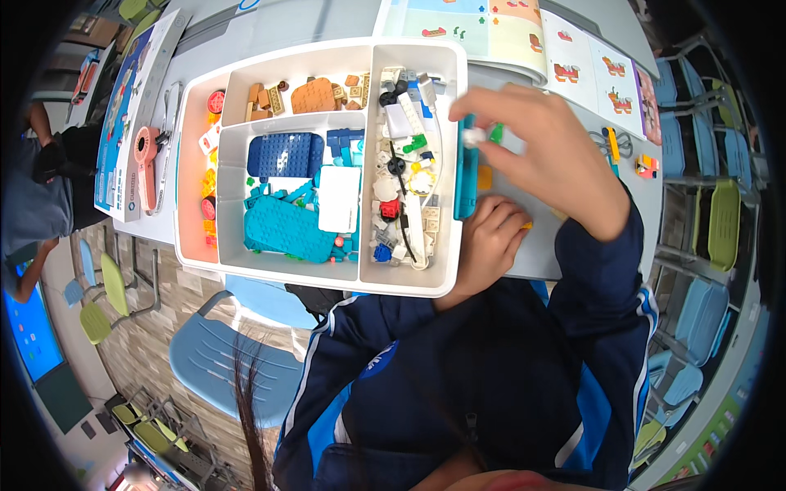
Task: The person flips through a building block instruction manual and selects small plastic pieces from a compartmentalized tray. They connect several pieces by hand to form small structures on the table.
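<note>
My right hand (544, 139) is raised over the right rim of a white sorting tray (318, 286), thumb and fingers curled round a small white piece (473, 137). A small green piece (496, 133) shows beside that thumb; whether the hand touches it I cannot tell. Against the tray's lower right corner, my left hand (490, 241) rests with its fingers curled in. A bit of a yellow piece (527, 225) peeks out at its fingertips; what lies inside the fingers is hidden. Nearest the right hand, one tray compartment holds mixed white, black, green and red bricks (401, 176).
Other compartments hold brown, blue, teal and orange bricks (286, 225). An open picture booklet (565, 69) lies beyond the tray. A small brick model (646, 166) stands at the right. At the left are a pink handheld fan (146, 172) and a box (135, 123). Someone stands farther left.
</note>
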`<state>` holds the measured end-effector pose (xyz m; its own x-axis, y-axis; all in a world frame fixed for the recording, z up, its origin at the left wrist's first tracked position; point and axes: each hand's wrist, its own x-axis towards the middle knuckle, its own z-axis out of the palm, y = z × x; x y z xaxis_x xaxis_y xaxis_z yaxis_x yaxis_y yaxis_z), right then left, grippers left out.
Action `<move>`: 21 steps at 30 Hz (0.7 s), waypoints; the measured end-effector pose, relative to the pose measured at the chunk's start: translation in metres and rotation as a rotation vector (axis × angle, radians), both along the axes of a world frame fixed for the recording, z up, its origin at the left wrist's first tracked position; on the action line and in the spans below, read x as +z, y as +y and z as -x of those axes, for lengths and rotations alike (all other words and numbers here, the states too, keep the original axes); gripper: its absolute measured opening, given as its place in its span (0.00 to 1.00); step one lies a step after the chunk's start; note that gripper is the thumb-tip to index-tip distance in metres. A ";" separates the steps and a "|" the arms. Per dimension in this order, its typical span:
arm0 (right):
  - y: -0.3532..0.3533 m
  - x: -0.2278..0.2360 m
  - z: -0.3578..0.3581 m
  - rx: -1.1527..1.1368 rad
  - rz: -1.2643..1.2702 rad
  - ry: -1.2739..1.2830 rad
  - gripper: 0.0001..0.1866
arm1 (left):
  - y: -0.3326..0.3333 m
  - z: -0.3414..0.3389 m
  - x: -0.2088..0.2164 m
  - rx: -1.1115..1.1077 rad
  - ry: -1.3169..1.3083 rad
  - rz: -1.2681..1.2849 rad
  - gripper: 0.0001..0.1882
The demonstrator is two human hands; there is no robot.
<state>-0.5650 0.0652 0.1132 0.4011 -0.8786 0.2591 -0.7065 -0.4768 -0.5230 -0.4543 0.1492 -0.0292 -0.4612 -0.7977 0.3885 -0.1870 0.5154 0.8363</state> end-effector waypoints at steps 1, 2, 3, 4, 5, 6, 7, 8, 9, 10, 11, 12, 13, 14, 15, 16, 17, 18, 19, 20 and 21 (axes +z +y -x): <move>0.014 0.005 0.011 -0.028 -0.037 -0.038 0.15 | 0.000 0.002 -0.001 -0.020 0.013 0.001 0.10; 0.024 -0.001 0.023 -0.033 0.043 0.035 0.18 | 0.000 0.002 0.000 -0.034 -0.006 0.002 0.12; 0.031 0.000 0.031 -0.062 -0.039 -0.031 0.17 | 0.000 0.003 0.002 -0.032 -0.012 0.001 0.12; 0.039 -0.001 0.036 -0.091 -0.125 -0.099 0.16 | 0.000 0.003 0.002 -0.028 -0.019 -0.005 0.12; 0.047 -0.002 0.042 -0.121 -0.211 -0.168 0.15 | 0.000 0.004 0.002 -0.026 -0.027 -0.011 0.13; 0.056 -0.007 0.050 -0.155 -0.247 -0.204 0.11 | -0.001 0.003 0.003 -0.025 -0.026 -0.003 0.14; 0.066 -0.012 0.055 -0.194 -0.330 -0.309 0.10 | 0.001 0.002 0.003 -0.010 -0.021 -0.009 0.15; 0.077 -0.017 0.060 -0.235 -0.413 -0.414 0.09 | 0.002 0.003 0.002 0.006 -0.016 -0.014 0.15; 0.086 -0.023 0.065 -0.277 -0.495 -0.518 0.09 | 0.002 0.003 0.002 0.022 -0.011 -0.020 0.15; 0.097 -0.035 0.071 -0.309 -0.526 -0.597 0.08 | 0.001 0.003 0.003 0.015 -0.008 -0.019 0.16; 0.103 -0.047 0.072 -0.368 -0.569 -0.658 0.08 | 0.003 0.004 0.003 0.042 -0.018 -0.033 0.17; 0.110 -0.058 0.073 -0.427 -0.610 -0.719 0.09 | 0.003 0.005 -0.001 0.041 -0.013 -0.033 0.18; 0.117 -0.068 0.073 -0.492 -0.645 -0.776 0.09 | 0.003 0.006 -0.004 0.035 -0.005 -0.029 0.18; 0.122 -0.079 0.069 -0.498 -0.582 -0.815 0.09 | 0.004 0.006 -0.004 0.014 -0.006 -0.064 0.21; 0.126 -0.086 0.068 -0.534 -0.635 -0.851 0.09 | 0.004 0.006 -0.004 0.015 0.003 -0.074 0.21; 0.130 -0.091 0.068 -0.567 -0.690 -0.887 0.09 | 0.004 0.006 -0.004 0.017 0.010 -0.084 0.21; 0.133 -0.097 0.067 -0.602 -0.745 -0.924 0.10 | 0.004 0.006 -0.005 0.018 0.018 -0.093 0.21; 0.135 -0.105 0.067 -0.590 -0.700 -0.930 0.09 | 0.005 0.006 -0.006 0.038 0.008 -0.108 0.21; 0.136 -0.111 0.066 -0.595 -0.658 -0.936 0.09 | 0.004 0.006 -0.008 0.036 0.010 -0.100 0.21; 0.137 -0.115 0.064 -0.600 -0.616 -0.942 0.09 | 0.004 0.006 -0.009 0.033 0.012 -0.093 0.21; 0.138 -0.118 0.064 -0.606 -0.573 -0.947 0.09 | 0.003 0.007 -0.009 0.029 0.014 -0.086 0.21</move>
<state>-0.6288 0.2034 -0.0047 -0.2385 -0.9373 -0.2542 0.0317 0.2541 -0.9667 -0.4613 0.1524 -0.0385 -0.4323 -0.8413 0.3246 -0.1889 0.4365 0.8797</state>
